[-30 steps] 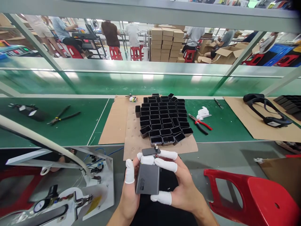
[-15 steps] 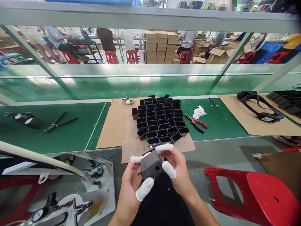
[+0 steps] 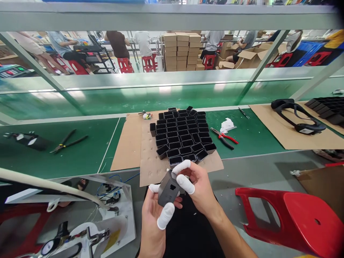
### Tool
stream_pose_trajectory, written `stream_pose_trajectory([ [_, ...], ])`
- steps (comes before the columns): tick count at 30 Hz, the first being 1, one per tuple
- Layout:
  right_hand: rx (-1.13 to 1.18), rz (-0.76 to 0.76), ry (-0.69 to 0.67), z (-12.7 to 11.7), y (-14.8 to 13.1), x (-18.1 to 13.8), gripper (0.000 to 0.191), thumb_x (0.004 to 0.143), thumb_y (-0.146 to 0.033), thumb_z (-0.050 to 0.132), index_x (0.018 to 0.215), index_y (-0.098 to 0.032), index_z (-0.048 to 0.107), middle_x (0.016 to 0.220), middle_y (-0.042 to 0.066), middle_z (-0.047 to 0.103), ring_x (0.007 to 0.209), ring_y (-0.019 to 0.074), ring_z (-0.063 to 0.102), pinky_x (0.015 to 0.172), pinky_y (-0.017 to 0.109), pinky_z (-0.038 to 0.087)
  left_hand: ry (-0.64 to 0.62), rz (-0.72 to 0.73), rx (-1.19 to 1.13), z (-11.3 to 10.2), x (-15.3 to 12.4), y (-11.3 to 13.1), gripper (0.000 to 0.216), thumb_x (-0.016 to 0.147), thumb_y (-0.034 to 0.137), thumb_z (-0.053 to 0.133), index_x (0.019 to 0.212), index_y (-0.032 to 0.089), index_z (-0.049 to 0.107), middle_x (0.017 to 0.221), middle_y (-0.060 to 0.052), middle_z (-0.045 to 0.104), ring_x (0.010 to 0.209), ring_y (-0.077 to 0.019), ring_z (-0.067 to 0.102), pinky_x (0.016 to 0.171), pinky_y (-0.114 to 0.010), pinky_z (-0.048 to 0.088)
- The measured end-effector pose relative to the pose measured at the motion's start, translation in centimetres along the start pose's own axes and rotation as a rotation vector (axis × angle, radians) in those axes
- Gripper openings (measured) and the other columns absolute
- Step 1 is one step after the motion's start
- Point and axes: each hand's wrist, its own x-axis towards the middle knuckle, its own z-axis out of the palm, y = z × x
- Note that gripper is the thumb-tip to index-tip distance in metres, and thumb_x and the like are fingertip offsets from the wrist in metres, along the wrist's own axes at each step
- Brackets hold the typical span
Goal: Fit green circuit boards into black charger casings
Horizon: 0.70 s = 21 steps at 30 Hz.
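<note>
Black housing (image 3: 168, 188), a small boxy shell, sits low in the middle, off the bench and close to the person's body, held between both hands. At far left a dark tool (image 3: 25, 139) and black pliers (image 3: 68, 140) lie on the green belt (image 3: 80, 157); below them, at the near edge, stands a clear-plated jig (image 3: 118, 215) with blue wires. The left hand (image 3: 154, 222) cups the housing from beneath, fingers curled about it, its capped thumb pressed on the lower face. The right hand (image 3: 200, 190) pinches the upper corner between capped forefinger and thumb, other fingers loosely bent. Just beyond, on a cardboard sheet (image 3: 129, 143), open black shells (image 3: 182, 134) stand packed tight in rows. Red-handled pliers (image 3: 224, 138) and a white scrap (image 3: 227, 125) lie right of them, then a second cardboard (image 3: 279, 136) bearing a black strap (image 3: 295, 116). A red stool (image 3: 295, 222) stands at near right. Behind the rack frame, stacked cartons (image 3: 182, 52) and seated workers fill the hall.
</note>
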Motion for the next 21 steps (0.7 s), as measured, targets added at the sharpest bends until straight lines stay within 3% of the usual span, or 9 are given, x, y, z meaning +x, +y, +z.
stream_pose_trajectory([
  [7, -0.014, 0.003, 0.022, 0.0, -0.4, 0.1, 0.029, 0.086, -0.046, 0.098, 0.091, -0.024, 0.08, 0.087, 0.0, 0.078, 0.081, 0.0177, 0.069, 0.079, 0.03, 0.057, 0.001, 0.023, -0.008, 0.3, 0.1, -0.2, 0.05, 0.086, 0.058, 0.098, 0.116, 0.025, 0.075, 0.095, -0.005, 0.084, 0.085, -0.0255, 0.084, 0.082, -0.037, 0.072],
  [13, -0.008, 0.018, 0.01, 0.1, -1.1, 0.3, 0.033, 0.086, -0.05, 0.097, 0.085, -0.023, 0.079, 0.081, 0.0, 0.078, 0.076, 0.0174, 0.069, 0.075, 0.03, 0.058, 0.093, 0.041, -0.05, 1.8, -0.9, 0.7, 0.056, 0.079, 0.061, 0.102, 0.114, 0.025, 0.078, 0.1, -0.007, 0.085, 0.082, -0.0268, 0.084, 0.076, -0.039, 0.074],
  [18, -0.014, 0.045, -0.038, 0.1, -1.5, 0.4, 0.04, 0.091, -0.058, 0.092, 0.08, -0.023, 0.076, 0.076, -0.001, 0.073, 0.073, 0.0173, 0.068, 0.074, 0.032, 0.057, 0.091, -0.063, -0.173, 2.6, -2.2, 1.0, 0.05, 0.091, 0.075, 0.086, 0.112, 0.03, 0.078, 0.119, -0.007, 0.085, 0.105, -0.033, 0.085, 0.096, -0.052, 0.075],
  [21, -0.019, 0.057, -0.055, -0.1, -1.5, 0.3, 0.042, 0.092, -0.061, 0.09, 0.08, -0.023, 0.076, 0.076, -0.002, 0.072, 0.074, 0.0175, 0.068, 0.075, 0.033, 0.058, 0.086, -0.081, -0.202, 2.4, -2.5, 0.8, 0.044, 0.096, 0.073, 0.082, 0.116, 0.033, 0.082, 0.123, -0.006, 0.085, 0.11, -0.0318, 0.085, 0.103, -0.052, 0.074],
])
